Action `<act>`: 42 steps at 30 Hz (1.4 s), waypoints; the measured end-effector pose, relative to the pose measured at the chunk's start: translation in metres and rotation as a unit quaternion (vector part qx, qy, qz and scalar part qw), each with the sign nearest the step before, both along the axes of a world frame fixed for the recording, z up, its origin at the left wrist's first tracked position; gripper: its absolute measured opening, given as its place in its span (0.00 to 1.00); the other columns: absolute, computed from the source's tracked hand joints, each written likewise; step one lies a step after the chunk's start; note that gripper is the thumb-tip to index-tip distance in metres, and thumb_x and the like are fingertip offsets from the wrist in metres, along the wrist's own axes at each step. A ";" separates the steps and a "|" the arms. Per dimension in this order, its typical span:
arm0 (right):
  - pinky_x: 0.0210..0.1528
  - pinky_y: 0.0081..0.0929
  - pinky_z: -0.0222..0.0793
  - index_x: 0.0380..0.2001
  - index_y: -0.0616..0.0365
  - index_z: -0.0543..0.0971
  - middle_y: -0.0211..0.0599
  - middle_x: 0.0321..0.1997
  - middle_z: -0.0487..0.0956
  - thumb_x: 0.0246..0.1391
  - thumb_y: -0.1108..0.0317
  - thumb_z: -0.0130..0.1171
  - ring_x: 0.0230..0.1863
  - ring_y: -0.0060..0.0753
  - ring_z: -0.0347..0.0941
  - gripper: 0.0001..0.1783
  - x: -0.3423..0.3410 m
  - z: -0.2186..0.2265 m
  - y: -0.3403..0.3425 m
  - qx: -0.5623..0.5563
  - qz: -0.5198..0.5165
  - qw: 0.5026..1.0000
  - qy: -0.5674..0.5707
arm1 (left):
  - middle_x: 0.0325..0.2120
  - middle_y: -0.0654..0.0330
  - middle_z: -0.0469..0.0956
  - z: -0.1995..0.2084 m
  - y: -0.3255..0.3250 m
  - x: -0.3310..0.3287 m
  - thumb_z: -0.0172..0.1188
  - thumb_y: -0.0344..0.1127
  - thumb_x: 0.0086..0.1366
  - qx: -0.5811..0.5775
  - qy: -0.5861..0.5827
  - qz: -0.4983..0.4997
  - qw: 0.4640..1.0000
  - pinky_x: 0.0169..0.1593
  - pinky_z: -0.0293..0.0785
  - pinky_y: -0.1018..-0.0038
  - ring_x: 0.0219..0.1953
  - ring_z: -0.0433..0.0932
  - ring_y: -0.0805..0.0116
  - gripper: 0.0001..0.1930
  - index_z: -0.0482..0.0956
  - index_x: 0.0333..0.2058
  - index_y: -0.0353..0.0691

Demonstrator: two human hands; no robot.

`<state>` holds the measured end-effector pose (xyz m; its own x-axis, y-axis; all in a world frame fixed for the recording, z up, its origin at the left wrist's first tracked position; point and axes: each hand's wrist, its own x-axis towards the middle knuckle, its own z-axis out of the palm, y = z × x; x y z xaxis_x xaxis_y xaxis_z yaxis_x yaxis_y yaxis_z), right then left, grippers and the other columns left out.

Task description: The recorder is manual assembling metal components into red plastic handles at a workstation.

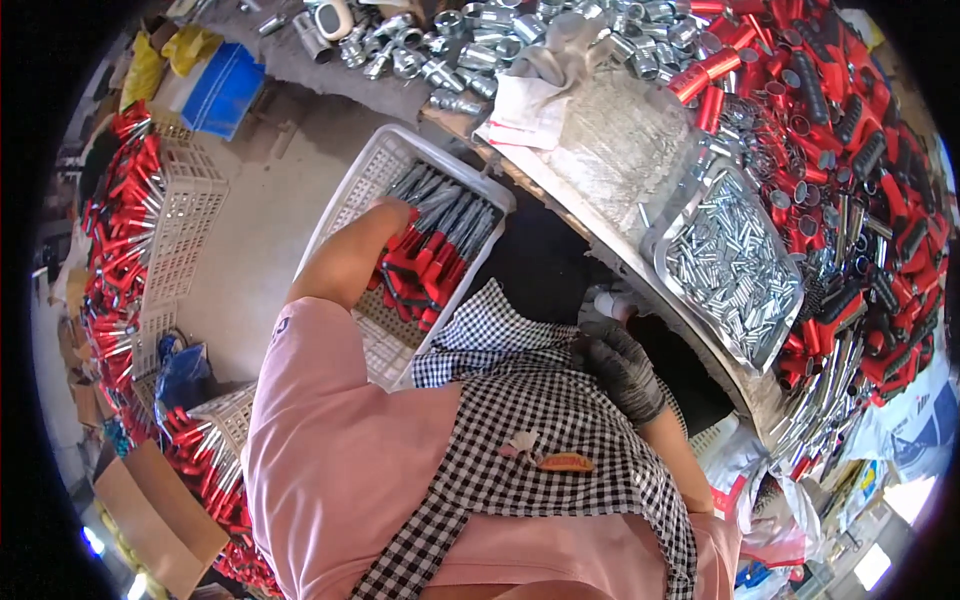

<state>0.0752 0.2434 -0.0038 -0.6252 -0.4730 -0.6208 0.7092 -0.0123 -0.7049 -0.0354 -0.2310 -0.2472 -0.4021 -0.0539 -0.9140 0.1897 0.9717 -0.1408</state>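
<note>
Filling part of a white, rectangular, perforated plastic crate (pixel 350 200), a heap of red-handled tools with grey metal shafts (pixel 432 262) lies left of centre, the shafts toward the far end and the handles nearer. The person's left hand (pixel 399 213) is at the left edge of this heap, mostly hidden beyond the forearm; I cannot tell how far its fingers are open or whether they have hold of a tool. Right of the crate, the right hand wears a dark grey knitted glove (pixel 620 370) and is in front of a black-and-white checked apron (pixel 560 420), its fingers bent. A small whitish cylindrical object (pixel 613 304) shows just beyond them; whether they grip it cannot be made out.

At the far right, a worn, pale surface (pixel 630 130) carries a shallow rectangular tray (pixel 708 322) of small silver metal pins (pixel 735 265). Shiny silver cylindrical fittings (pixel 490 45) are piled on the far side, and red-and-black parts (pixel 850 130) are heaped right of the tray. More red-handled pieces (pixel 120 260) fill the far left.
</note>
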 end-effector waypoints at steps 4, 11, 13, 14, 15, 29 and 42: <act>0.46 0.23 0.67 0.49 0.65 0.75 0.32 0.37 0.77 0.61 0.64 0.54 0.39 0.24 0.70 0.18 0.003 0.013 0.001 0.022 -0.055 0.998 0.037 | 0.48 0.53 0.79 -0.020 -0.017 0.016 0.71 0.54 0.44 -0.012 0.080 0.093 0.992 0.51 0.76 0.62 0.49 0.79 0.55 0.31 0.81 0.46 0.46; 0.44 0.31 0.74 0.48 0.59 0.76 0.47 0.41 0.78 0.58 0.65 0.56 0.43 0.35 0.75 0.16 0.017 -0.081 0.033 0.020 -0.015 0.995 0.094 | 0.56 0.51 0.72 -0.004 0.003 0.059 0.55 0.65 0.58 -0.142 0.157 0.255 0.943 0.61 0.65 0.54 0.58 0.71 0.54 0.35 0.74 0.54 0.43; 0.46 0.32 0.73 0.48 0.60 0.76 0.49 0.43 0.78 0.57 0.63 0.57 0.45 0.37 0.76 0.18 0.001 -0.027 0.018 0.092 0.011 0.986 0.136 | 0.61 0.56 0.67 -0.006 0.005 0.071 0.57 0.61 0.58 -0.177 0.181 0.189 0.949 0.61 0.64 0.49 0.60 0.69 0.53 0.34 0.71 0.57 0.46; 0.48 0.33 0.73 0.49 0.60 0.76 0.51 0.44 0.78 0.56 0.60 0.58 0.47 0.40 0.76 0.20 -0.004 -0.004 0.011 0.150 0.058 0.973 0.166 | 0.62 0.56 0.66 -0.002 0.008 0.070 0.57 0.60 0.59 -0.201 0.182 0.169 0.948 0.61 0.64 0.49 0.61 0.67 0.53 0.33 0.71 0.58 0.46; 0.48 0.33 0.73 0.49 0.60 0.76 0.51 0.44 0.78 0.56 0.60 0.58 0.47 0.40 0.76 0.20 -0.003 0.004 0.012 0.154 0.041 0.972 0.171 | 0.62 0.56 0.66 -0.021 -0.005 0.071 0.57 0.60 0.59 -0.195 0.193 0.156 0.949 0.61 0.64 0.49 0.61 0.67 0.53 0.33 0.71 0.58 0.46; 0.45 0.25 0.72 0.50 0.63 0.74 0.39 0.39 0.79 0.55 0.70 0.59 0.41 0.26 0.76 0.19 0.023 0.022 0.061 0.109 -0.108 0.923 0.352 | 0.21 0.52 0.75 0.190 0.179 0.064 0.62 0.31 0.56 0.400 0.681 0.250 0.560 0.25 0.69 0.61 0.21 0.73 0.52 0.05 0.75 0.27 0.38; 0.44 0.20 0.67 0.45 0.66 0.76 0.30 0.38 0.77 0.57 0.69 0.61 0.38 0.22 0.70 0.15 0.031 0.053 0.089 0.001 -0.170 0.923 0.344 | 0.42 0.52 0.73 0.310 0.193 -0.020 0.67 0.32 0.46 0.172 0.727 0.050 0.663 0.48 0.71 0.58 0.47 0.70 0.49 0.26 0.73 0.47 0.41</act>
<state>0.1058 0.3327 0.0495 -0.9842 -0.1757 -0.0211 0.0481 -0.1509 -0.9874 -0.0555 -0.0385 0.0633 -0.8820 -0.0358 0.4700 0.0282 0.9913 0.1283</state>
